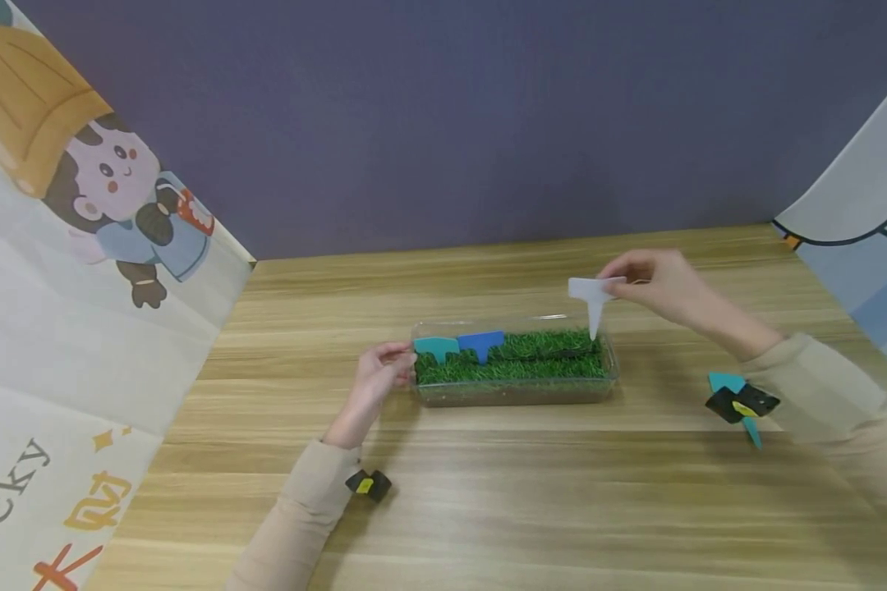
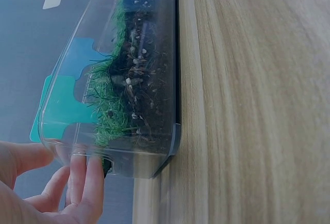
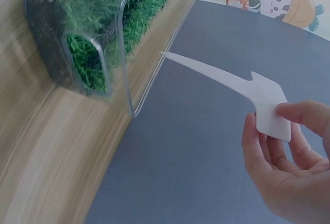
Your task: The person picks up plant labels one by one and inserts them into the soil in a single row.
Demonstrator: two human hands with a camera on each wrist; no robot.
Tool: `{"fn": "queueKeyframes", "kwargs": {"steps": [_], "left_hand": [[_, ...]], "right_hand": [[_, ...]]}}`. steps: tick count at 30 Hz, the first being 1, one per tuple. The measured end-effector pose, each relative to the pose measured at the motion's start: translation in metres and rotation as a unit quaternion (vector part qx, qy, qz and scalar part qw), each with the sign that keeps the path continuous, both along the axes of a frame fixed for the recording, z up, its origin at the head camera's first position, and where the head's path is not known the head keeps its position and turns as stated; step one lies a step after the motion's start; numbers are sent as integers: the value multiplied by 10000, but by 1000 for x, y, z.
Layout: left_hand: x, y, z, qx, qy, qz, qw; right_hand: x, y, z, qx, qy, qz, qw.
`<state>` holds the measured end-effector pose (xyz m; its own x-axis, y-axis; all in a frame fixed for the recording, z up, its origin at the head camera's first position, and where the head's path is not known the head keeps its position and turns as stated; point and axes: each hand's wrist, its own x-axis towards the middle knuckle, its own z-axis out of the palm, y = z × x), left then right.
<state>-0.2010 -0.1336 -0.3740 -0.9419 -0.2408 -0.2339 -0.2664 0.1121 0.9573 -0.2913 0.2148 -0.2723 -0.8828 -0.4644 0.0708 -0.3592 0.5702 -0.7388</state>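
A clear plastic box of soil topped with green grass stands on the wooden table. At its left end my left hand holds the end wall, thumb by the rim and fingertips against the plastic. A teal T-shaped plant label and a blue one stand side by side in the grass near that end. My right hand pinches a white T-shaped plant label by its head over the box's right end. The label's stem points down, its tip overlapping the grass in the head view.
Another teal plant label lies on the table to the right, partly hidden by the right wrist's black-and-yellow strap piece. A dark wall panel rises behind the table. Printed cartoon sheets hang at both sides.
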Motion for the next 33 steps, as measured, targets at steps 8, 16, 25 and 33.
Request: {"fn": "queueKeyframes", "kwargs": {"steps": [8,16,25,33], "left_hand": [[1,0,0,43,49,17,10000],[0,-1,-1,30,64,19,10000],[0,2,0,-44,-31,105,9999],[-1,4,2,-202,-178,145,9995]], "right_hand": [[3,-13,-1,-1,16,180,9998],[6,-26,-5,-118,-2,394,9992],[7,-35,-12,-291,-165,646,9973],[10,-43,-16,-459,-255,896,9946]]}}
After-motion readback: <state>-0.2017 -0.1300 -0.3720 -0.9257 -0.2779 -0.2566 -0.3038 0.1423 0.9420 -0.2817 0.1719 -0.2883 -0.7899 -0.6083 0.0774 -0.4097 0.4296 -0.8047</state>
